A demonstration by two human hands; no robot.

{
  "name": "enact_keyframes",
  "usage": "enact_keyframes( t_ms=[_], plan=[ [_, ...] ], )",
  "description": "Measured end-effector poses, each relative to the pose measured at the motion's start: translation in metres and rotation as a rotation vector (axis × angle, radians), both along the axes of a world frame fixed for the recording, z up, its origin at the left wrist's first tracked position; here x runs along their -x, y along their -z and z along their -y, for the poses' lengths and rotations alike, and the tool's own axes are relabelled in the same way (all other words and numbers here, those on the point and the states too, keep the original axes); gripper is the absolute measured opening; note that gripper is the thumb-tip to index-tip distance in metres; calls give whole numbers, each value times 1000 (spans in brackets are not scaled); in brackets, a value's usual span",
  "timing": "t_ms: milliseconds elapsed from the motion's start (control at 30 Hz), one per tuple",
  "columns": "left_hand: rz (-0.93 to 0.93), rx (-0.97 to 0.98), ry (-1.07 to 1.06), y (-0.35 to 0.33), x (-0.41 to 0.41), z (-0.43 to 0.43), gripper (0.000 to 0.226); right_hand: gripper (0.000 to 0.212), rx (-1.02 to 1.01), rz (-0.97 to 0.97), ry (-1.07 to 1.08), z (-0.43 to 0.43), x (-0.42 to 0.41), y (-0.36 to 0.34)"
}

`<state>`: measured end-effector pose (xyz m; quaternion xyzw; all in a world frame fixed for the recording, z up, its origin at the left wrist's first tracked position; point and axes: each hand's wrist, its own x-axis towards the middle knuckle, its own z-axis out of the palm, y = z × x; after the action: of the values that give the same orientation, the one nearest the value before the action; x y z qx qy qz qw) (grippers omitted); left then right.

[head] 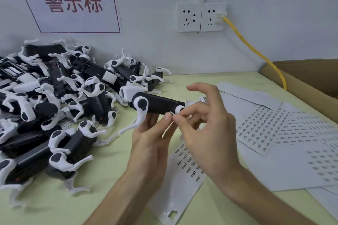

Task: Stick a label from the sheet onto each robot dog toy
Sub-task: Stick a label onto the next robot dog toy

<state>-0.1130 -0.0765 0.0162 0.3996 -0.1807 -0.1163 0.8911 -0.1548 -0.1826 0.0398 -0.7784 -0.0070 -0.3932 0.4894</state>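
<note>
My left hand (151,140) holds a black-and-white robot dog toy (157,105) from below, lifted above the table with its white legs hanging down. My right hand (206,124) pinches a tiny white label (172,113) between thumb and forefinger, right at the toy's underside near its rear leg joint. A label sheet (184,168) with rows of small printed labels lies on the table under my hands. More label sheets (261,131) spread to the right.
A big heap of robot dog toys (54,107) fills the left of the yellow-green table (113,175). A cardboard box (307,78) stands at the far right. A yellow cable (256,51) runs from the wall sockets (201,17) down behind the box.
</note>
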Motion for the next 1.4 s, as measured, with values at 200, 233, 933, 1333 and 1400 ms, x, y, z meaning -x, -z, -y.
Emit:
enact_keyframes(
  t_ms=[200,233,933,1333,1400],
  plan=[
    [15,13,-27,1,1,2,49,53,-84,-36,-52,3,1,-4],
    [8,12,-30,1,1,2,50,53,-98,-42,-59,3,1,-4],
    [67,-87,-184,-1,5,1,55,45,-171,-100,-93,1,6,-10],
    [50,-148,-235,0,0,1,15,36,-276,-106,-216,0,9,-11],
    [66,-153,-231,-1,-2,0,28,35,-266,-108,-221,1,9,-12]
  ],
)
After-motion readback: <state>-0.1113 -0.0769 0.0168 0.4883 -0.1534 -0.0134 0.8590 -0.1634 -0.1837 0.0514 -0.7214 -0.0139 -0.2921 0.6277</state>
